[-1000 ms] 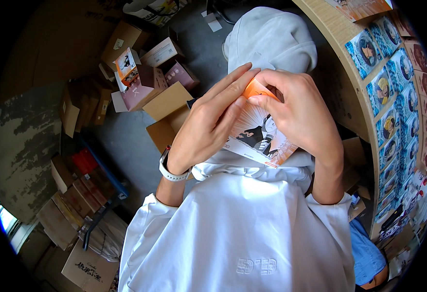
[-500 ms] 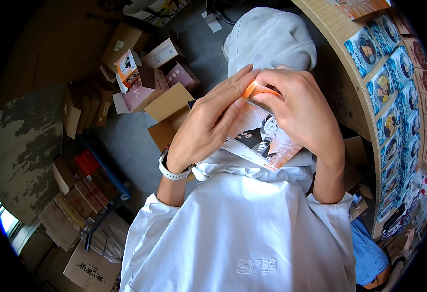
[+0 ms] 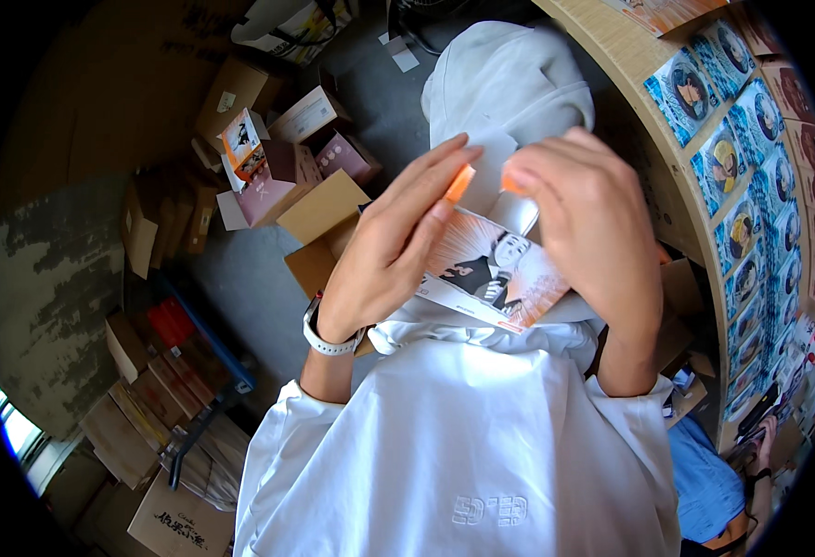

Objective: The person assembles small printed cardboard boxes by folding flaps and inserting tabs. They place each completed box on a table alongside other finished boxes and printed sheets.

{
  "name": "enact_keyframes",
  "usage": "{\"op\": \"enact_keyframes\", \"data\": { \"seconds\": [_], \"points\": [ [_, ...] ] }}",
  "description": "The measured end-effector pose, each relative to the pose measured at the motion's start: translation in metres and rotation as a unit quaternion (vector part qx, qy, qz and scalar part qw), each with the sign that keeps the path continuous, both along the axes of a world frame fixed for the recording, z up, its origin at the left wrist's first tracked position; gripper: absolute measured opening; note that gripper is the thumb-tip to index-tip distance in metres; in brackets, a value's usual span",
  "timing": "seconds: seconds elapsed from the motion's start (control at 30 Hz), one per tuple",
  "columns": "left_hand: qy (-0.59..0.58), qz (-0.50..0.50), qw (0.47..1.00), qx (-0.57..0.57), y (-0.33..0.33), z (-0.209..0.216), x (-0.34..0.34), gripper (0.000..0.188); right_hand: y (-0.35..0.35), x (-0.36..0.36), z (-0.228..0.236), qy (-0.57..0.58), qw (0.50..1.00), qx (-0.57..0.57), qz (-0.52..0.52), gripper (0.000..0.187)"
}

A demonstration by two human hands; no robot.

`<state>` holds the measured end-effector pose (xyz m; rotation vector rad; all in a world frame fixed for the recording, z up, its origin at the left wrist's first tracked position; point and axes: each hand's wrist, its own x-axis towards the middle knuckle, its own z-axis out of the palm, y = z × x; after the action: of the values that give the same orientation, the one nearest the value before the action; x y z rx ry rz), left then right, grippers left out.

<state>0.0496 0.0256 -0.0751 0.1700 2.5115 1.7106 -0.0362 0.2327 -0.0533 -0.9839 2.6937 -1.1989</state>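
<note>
A small printed cardboard box (image 3: 496, 278), orange and white with a black-and-white cartoon figure, lies tilted above my lap. My left hand (image 3: 384, 246) grips its left side, with thumb and fingers at an upright orange flap (image 3: 460, 184). At the box's far side a white flap (image 3: 488, 153) stands raised, and part of the pale inside shows. My right hand (image 3: 593, 223), slightly blurred, pinches an orange piece of the box's top at its fingertips. The palm side of the right hand is hidden.
Open cartons (image 3: 324, 223) and printed boxes stand on the floor ahead to the left. A wooden table (image 3: 612, 70) curves along the right, with rows of blue picture cards (image 3: 723, 167) on it. Another person's blue-clothed leg (image 3: 705, 483) is at the lower right.
The orange top has parted between my hands, and the box now gapes with a white flap raised. My right hand has moved slightly right, away from the left fingertips.
</note>
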Motion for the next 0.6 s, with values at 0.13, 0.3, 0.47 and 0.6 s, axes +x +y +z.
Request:
{"op": "enact_keyframes", "data": {
  "seconds": [0.13,0.3,0.47,0.6],
  "points": [
    [-0.02,0.052,0.998,0.015,-0.023,-0.008,0.008,0.041,0.034,0.002,0.026,0.01,0.994,-0.009,-0.107,0.003],
    [0.009,0.038,0.995,0.094,-0.032,-0.031,0.02,0.057,0.081,0.039,0.04,-0.179,0.976,-0.089,-0.091,0.008],
    [0.088,0.095,0.984,0.123,-0.028,-0.047,0.017,0.054,0.153,0.079,0.021,-0.205,0.947,0.05,-0.242,0.01],
    [0.149,0.128,0.974,0.109,-0.016,-0.044,0.012,0.056,0.217,0.118,-0.011,-0.27,0.872,0.141,-0.382,0.006]
  ]
}}
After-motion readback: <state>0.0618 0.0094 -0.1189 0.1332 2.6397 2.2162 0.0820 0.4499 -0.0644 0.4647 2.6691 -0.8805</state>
